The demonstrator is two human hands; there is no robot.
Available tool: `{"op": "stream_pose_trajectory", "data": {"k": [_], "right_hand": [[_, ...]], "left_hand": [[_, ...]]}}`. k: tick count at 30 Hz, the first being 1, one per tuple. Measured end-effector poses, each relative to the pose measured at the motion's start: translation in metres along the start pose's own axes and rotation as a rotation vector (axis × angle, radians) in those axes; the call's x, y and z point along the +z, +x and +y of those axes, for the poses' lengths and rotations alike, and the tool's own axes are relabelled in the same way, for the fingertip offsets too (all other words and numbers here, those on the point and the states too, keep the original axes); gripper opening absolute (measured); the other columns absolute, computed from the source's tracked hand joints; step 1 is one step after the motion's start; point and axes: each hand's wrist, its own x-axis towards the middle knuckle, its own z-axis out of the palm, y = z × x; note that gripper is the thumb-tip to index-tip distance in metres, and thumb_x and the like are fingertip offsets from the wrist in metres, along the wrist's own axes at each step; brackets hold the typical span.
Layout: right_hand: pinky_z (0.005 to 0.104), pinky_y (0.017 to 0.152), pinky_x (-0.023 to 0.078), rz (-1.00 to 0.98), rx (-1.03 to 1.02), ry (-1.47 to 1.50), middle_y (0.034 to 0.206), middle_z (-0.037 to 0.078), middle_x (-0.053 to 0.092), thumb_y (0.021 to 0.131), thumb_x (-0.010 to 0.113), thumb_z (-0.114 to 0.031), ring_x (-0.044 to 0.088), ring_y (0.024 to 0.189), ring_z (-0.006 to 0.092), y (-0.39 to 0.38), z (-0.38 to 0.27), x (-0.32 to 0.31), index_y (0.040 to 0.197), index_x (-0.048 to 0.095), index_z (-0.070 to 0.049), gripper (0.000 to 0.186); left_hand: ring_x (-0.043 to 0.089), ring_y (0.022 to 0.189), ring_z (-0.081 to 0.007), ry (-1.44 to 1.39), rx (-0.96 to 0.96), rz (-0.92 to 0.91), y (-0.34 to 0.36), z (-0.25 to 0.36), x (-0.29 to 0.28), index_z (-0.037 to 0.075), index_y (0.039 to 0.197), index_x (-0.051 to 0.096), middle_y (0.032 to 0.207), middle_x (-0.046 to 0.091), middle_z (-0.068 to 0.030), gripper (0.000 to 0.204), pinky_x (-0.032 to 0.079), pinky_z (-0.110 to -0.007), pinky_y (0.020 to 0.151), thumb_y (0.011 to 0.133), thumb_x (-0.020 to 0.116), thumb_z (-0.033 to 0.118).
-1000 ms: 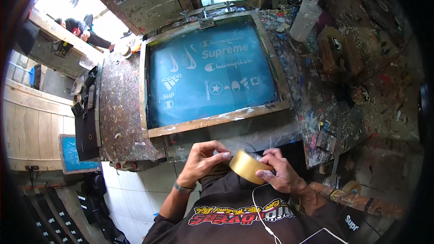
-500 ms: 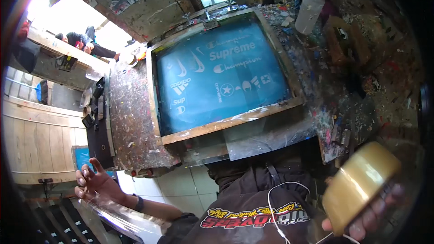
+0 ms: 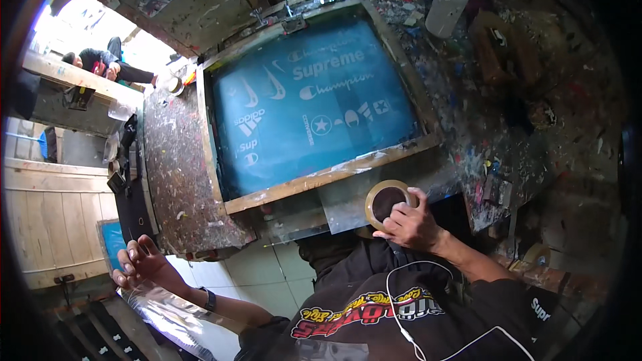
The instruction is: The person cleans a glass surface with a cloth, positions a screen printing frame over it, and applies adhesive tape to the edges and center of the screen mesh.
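Note:
My right hand [image 3: 418, 227] grips a roll of clear yellowish packing tape [image 3: 369, 208], fingers hooked over its ring. The roll is held in front of the near edge of a wooden-framed screen-printing screen [image 3: 304, 186] with blue mesh and several pale logos. Off to the left, my left hand [image 3: 148, 269] is raised with curled fingers, a dark band on its wrist. A shiny strip of clear tape [image 3: 175, 317] runs from its fingers down across the forearm. The strip's lower end cannot be made out.
The screen lies on a paint-spattered table [image 3: 177, 180], with hinge clamps [image 3: 293, 23] at its far edge. A translucent bottle [image 3: 448, 3] stands at the far right. A person [image 3: 107, 60] is beyond the left side. A white earphone cord [image 3: 394, 294] hangs over my shirt.
My right hand has brought the tape roll from the lower right inward to the screen's near edge, turning its open ring into view. My left hand remains raised at the left with the strip.

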Motion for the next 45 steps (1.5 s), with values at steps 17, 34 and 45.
{"op": "stream_pose_trajectory", "data": {"k": [17, 34, 45], "right_hand": [[0.0598, 0.110, 0.027, -0.214, 0.295, 0.330, 0.127, 0.018, 0.061, 0.094, 0.060, -0.048, 0.055, 0.125, 0.0271, 0.052, 0.032, -0.062, 0.117, 0.064, -0.001, 0.053], [0.0277, 0.079, 0.052, 0.716, 1.045, 1.654, 0.128, 0.015, 0.055, 0.102, 0.052, -0.015, 0.061, 0.091, 0.0136, 0.044, 0.003, -0.020, 0.140, 0.045, -0.004, 0.040], [0.0359, 0.072, 0.055, 0.467, 1.146, 2.493, 0.140, 0.023, 0.050, 0.102, 0.053, -0.022, 0.067, 0.086, 0.0227, 0.068, -0.002, 0.008, 0.158, 0.007, -0.034, 0.074]], "left_hand": [[0.048, 0.079, -0.0151, -0.180, -0.224, -0.019, 0.028, -0.100, 0.032, 0.011, 0.078, 0.059, 0.076, 0.048, -0.0012, 0.016, 0.038, -0.033, 0.079, 0.095, 0.061, 0.013], [0.065, 0.109, -0.0240, 0.480, -0.930, -0.458, 0.108, -0.460, 0.051, 0.001, 0.110, 0.063, 0.115, 0.066, -0.0114, 0.024, 0.052, -0.037, 0.096, 0.093, 0.067, 0.016], [0.064, 0.101, -0.0239, 1.149, -0.356, -0.739, 0.114, -0.506, 0.043, 0.005, 0.101, 0.069, 0.122, 0.061, -0.0118, 0.021, 0.052, -0.033, 0.086, 0.083, 0.076, 0.016]]}}
